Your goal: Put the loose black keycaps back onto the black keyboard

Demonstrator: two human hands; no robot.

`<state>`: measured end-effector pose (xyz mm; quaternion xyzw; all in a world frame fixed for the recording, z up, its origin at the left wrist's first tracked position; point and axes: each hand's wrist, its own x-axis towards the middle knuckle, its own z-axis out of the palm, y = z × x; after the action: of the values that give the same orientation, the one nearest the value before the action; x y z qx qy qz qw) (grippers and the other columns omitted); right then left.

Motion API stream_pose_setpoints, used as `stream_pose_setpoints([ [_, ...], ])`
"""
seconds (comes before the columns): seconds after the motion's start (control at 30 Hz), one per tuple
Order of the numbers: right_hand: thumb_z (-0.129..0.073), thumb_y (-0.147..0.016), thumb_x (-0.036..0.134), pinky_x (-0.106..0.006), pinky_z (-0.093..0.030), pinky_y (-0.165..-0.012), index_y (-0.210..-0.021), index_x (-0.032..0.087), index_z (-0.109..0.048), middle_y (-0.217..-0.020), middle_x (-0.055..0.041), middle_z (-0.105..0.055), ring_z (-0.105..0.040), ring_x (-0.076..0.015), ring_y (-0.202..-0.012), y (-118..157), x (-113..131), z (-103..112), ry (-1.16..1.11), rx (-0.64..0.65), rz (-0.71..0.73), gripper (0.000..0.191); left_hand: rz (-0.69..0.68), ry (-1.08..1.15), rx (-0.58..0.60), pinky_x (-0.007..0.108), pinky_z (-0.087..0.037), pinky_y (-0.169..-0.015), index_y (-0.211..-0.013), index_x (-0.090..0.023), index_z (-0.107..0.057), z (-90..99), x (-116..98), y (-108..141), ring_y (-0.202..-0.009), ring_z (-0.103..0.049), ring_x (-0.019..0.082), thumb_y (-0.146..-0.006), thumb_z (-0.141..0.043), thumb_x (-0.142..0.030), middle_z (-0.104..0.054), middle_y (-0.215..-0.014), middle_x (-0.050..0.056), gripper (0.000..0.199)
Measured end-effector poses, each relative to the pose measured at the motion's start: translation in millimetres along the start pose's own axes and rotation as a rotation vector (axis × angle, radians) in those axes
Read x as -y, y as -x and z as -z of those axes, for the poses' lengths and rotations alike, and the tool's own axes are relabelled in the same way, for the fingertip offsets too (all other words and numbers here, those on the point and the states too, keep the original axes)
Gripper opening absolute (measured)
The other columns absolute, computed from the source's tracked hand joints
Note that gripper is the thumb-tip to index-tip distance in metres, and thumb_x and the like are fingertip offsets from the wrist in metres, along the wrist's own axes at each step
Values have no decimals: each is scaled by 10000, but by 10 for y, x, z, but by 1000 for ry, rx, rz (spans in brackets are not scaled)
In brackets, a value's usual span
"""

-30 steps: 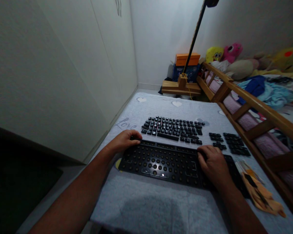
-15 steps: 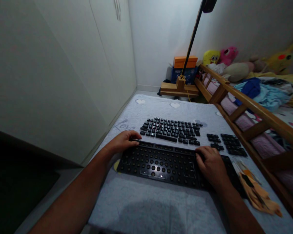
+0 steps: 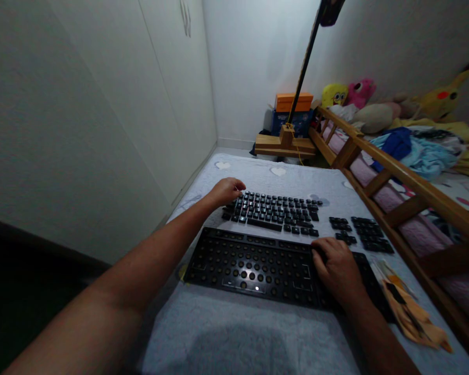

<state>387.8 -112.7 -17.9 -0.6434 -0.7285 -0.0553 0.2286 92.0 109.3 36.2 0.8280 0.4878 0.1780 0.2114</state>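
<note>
A black keyboard base (image 3: 214, 260), bare of keycaps, lies across the table in front of me. My right hand (image 3: 336, 263) rests on its right part, the fingers bent over the far edge and the thumb on top. Beyond the base, loose black keycaps (image 3: 271, 208) lie in rows laid out like a keyboard. My left hand (image 3: 227, 190) is at the far left corner of these rows, thumb and forefinger a little apart. It hides the corner keycaps, and I see nothing held in it. A smaller keycap group (image 3: 342, 224) and another keycap block (image 3: 371, 234) lie to the right.
An orange cloth or glove (image 3: 414, 317) with a dark slim tool (image 3: 404, 302) on it lies right of the base. A wooden bed rail (image 3: 398, 179) borders the table's right side; a white cabinet (image 3: 140, 104) stands at left. Behind the table is a wooden stand (image 3: 285, 143) with a pole.
My left hand has left the base's far left edge and moved forward to the far left corner of the keycap rows. My right hand stays on the base.
</note>
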Motion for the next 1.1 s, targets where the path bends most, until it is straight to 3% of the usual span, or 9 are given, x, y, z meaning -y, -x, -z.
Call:
stream_pose_setpoints([
  [0.13,-517,-885,166,-400,-434,-832,-925,184,-644,-956,-90,-655,-539,-257,-894,-2,12,9,-4,1,-5,134,23,-69,42,249,-494,-758,-1000,-138,-764,-96,11,-362,-824,-678,165,-776,-644,-132,-759,-947,78,254],
  [0.33,-519,-880,152,-397,-432,-835,-929,183,-644,-960,-92,-656,-540,-257,-902,-1,36,18,-19,-7,-9,138,85,-166,147,240,-469,-689,-965,-172,-786,-172,8,-581,-792,-684,172,-717,-700,-150,-769,-893,59,263],
  [0.67,-511,-884,153,-394,-427,-836,-924,191,-639,-946,-83,-652,-532,-252,-897,-6,53,37,-26,4,-22,139,92,-297,194,202,-442,-661,-892,-237,-801,-195,22,-664,-761,-668,148,-677,-702,-181,-764,-832,8,243],
  [1.1,-510,-890,177,-392,-423,-824,-919,201,-643,-950,-82,-657,-542,-245,-897,-3,37,33,-47,8,-28,139,-43,-302,198,199,-423,-699,-856,-243,-791,-275,108,-671,-775,-645,142,-720,-606,-139,-762,-840,0,252],
])
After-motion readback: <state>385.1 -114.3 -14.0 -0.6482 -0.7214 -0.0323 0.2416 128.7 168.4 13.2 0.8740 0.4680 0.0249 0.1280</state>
